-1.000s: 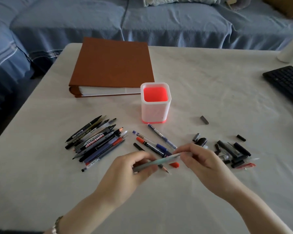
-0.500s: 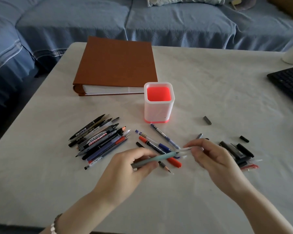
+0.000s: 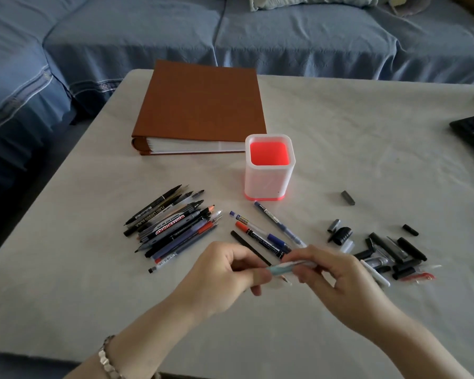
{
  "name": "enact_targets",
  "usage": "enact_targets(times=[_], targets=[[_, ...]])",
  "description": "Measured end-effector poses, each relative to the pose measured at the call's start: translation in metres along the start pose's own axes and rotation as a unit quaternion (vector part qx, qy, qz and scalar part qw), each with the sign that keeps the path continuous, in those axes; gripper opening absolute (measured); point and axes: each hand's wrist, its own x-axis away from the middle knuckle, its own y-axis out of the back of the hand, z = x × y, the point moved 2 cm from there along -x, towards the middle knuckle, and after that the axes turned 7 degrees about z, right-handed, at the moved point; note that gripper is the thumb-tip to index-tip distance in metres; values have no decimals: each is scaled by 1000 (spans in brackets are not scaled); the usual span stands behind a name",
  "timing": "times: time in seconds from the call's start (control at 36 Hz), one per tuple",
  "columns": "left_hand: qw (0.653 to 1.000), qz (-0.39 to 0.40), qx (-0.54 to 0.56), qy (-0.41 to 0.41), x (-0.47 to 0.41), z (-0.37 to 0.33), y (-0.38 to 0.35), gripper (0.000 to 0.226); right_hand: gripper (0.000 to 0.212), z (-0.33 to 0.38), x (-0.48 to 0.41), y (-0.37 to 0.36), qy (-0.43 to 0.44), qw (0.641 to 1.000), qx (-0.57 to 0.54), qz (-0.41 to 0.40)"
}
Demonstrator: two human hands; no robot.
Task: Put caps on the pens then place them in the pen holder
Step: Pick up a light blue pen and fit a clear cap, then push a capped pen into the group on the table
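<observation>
Both hands meet low over the near middle of the table, sharing one teal pen that lies almost level between them. The left hand curls its fingers round the pen's left end; the right hand pinches the paler right end, and blur hides whether a cap sits there. Only the short middle of the barrel shows between the two grips. The pen holder stands upright farther off, just beyond the hands. A pile of uncapped pens lies to the left, loose caps to the right, and a brown binder at the far side.
</observation>
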Motion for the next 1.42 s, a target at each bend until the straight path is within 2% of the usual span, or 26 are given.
enact_targets(times=[0.08, 0.17, 0.22, 0.28, 0.33, 0.39, 0.47, 0.53, 0.67, 0.81, 0.92, 1.0, 1.06, 1.17, 1.33, 1.42], targets=[[995, 13, -103, -10, -2, 3, 2, 8, 27, -6, 1, -9, 1, 990, 124, 66], [983, -6, -182, -35, -5, 13, 6, 5, 25, -16, 2, -21, 1, 963, 266, 46], [961, -67, -261, -55, -8, 28, 16, 16, 22, -23, 1, -23, -42, 963, 265, 12], [916, -169, -358, -73, -9, 48, 30, 29, 19, -34, 2, -22, -79, 968, 232, -49], [883, -229, -403, -77, -7, 62, 41, 24, 13, -43, 2, -19, -123, 964, 205, -117], [862, -253, -434, -64, -6, 73, 48, 10, 12, -49, 0, -19, -160, 956, 203, -138], [849, -248, -465, -35, -5, 83, 50, 25, 12, -50, -10, -24, -177, 948, 226, -140], [844, -241, -479, -31, -6, 86, 49, 26, 11, -49, -17, -27, -177, 944, 239, -143], [846, -235, -478, 0, -13, 88, 51, 32, 24, -50, -23, -28, -182, 946, 233, -133], [837, -205, -507, 8, -19, 82, 46, 31, 21, -55, -4, -5, -183, 943, 223, -164], [879, -198, -433, -18, -20, 74, 34, 25, 26, -69, 14, 28, -248, 924, 242, -163], [908, -215, -354, -69, -18, 60, 24, 20, 28, -75, 22, 48, -292, 921, 234, -103], [918, -216, -319, -94, -18, 53, 19, 17, 19, -78, 27, 54, -287, 927, 233, -63], [927, -200, -299, -106, -19, 45, 14, 14, 7, -81, 35, 54, -259, 926, 272, -43], [938, -179, -272, -114, -18, 40, 11, 12, 12, -82, 35, 49, -220, 921, 318, -35], [941, -173, -267, -117, -16, 40, 10, 15, 15, -83, 34, 45, -205, 930, 302, -36]])
